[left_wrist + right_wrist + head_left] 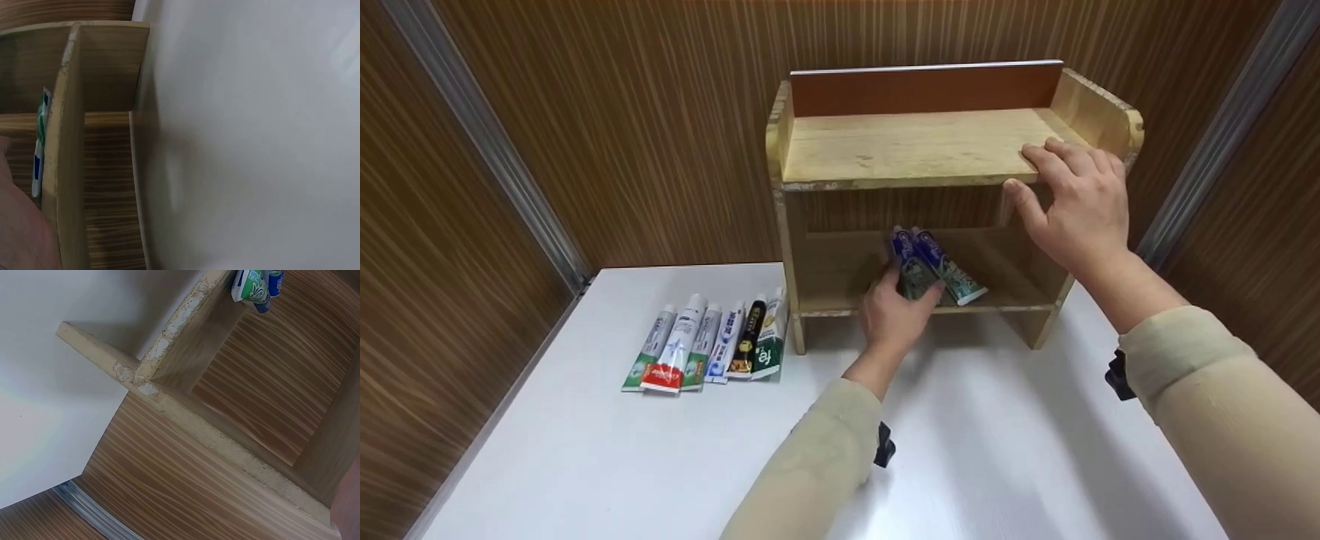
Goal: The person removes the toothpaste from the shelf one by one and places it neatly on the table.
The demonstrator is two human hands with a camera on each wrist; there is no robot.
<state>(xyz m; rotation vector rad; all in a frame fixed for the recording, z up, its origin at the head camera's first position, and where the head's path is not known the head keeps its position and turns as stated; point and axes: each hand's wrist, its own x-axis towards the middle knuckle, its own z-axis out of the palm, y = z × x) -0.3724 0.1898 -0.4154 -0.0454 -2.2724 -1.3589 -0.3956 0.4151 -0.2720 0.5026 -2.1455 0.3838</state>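
Two toothpaste tubes, a left tube [916,276] and a right tube [949,268], lie side by side on the lower board of a small wooden shelf [922,181]. My left hand [894,313] reaches in at the front, its thumb and forefinger on either side of the left tube. That hand partly covers this tube's lower end. My right hand [1076,199] rests on the top board at its right front corner, fingers laid on the surface and thumb by the front edge. In the right wrist view, a tube's green and white end [250,286] shows.
Left of the shelf, several more toothpaste tubes [705,341] lie in a row on the white table [585,450]. Wood-grain panels [660,135] stand behind and at both sides. The shelf's side boards reach down to the table.
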